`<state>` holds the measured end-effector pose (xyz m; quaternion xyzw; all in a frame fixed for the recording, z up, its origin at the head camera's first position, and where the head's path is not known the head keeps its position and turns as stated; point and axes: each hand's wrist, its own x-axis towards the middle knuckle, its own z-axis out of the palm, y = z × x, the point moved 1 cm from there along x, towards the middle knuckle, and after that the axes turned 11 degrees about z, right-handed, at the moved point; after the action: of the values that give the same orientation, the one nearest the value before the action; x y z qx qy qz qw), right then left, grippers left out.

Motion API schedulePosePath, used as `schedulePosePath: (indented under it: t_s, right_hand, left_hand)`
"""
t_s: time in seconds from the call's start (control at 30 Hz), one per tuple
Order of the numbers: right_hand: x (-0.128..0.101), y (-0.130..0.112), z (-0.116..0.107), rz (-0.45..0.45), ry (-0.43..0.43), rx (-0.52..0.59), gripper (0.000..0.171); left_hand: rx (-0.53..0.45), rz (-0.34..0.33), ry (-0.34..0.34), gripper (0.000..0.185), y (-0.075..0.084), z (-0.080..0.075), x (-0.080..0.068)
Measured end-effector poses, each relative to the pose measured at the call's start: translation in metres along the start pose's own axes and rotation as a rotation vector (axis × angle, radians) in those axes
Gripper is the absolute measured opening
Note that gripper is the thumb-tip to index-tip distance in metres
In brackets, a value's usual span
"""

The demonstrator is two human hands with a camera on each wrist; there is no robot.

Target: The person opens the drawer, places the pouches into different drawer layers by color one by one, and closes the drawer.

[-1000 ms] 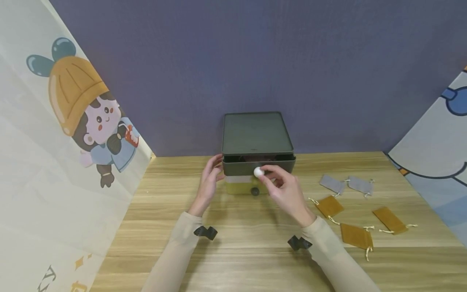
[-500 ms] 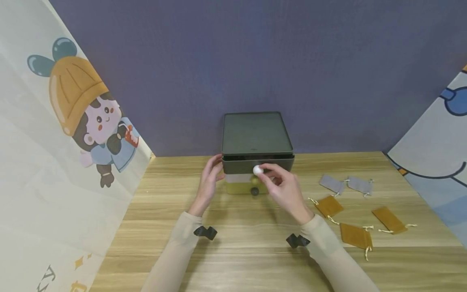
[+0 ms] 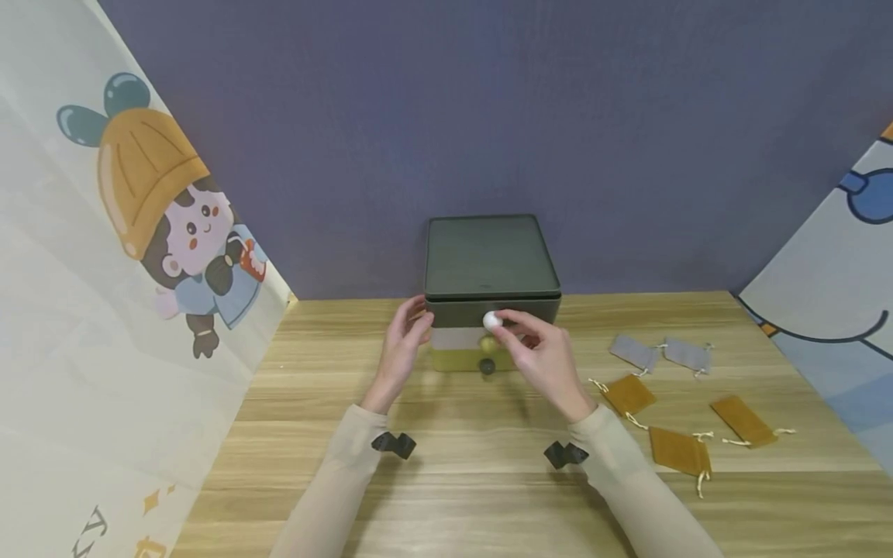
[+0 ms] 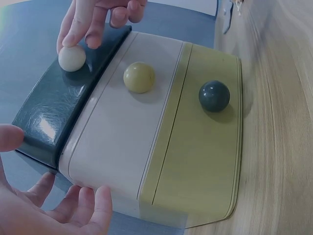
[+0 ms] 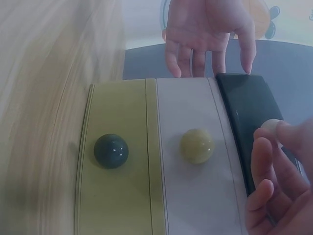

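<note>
Head view: top drawer knob pinched

Right hand (image 3: 540, 358) pinches the white knob (image 3: 491, 321) on the dark top drawer (image 3: 491, 311) of the little drawer box (image 3: 492, 263). Left hand (image 3: 403, 346) rests loose-fingered against the box's left side, gripping nothing.

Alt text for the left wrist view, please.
The right hand pinches the white knob of the dark top drawer on a three-drawer box; the left hand rests open at the box's side.

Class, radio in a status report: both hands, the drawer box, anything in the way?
Right hand pinches white round knob of dark top drawer. Left hand braces the three-drawer box's left side. Top drawer looks shut. Nothing blocking.
</note>
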<state>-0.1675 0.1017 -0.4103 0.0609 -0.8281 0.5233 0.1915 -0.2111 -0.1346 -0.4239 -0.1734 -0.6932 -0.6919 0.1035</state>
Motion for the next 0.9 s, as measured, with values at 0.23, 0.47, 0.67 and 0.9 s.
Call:
schedulePosePath:
  t_s: [0.23,0.47,0.67,0.9]
  right_hand:
    - [0.0024,0.0033,0.0013,0.001,0.021,0.028,0.026]
    - [0.0038,0.0043,0.0020,0.007,0.011,0.045,0.026]
    - [0.0055,0.0036,0.0009,0.028,-0.011,0.076,0.026]
    - [0.0075,0.0029,0.0010,0.046,-0.031,0.105,0.025]
  left_hand:
    - [0.017,0.004,0.012,0.052,-0.0022,0.0013,0.0007]
    - [0.039,0.015,0.016,0.051,-0.0027,0.0015,0.0002]
    - [0.049,0.023,0.015,0.051,-0.0023,0.0023,0.0009]
    - [0.044,0.023,0.017,0.051,-0.0010,0.0030,0.0005]
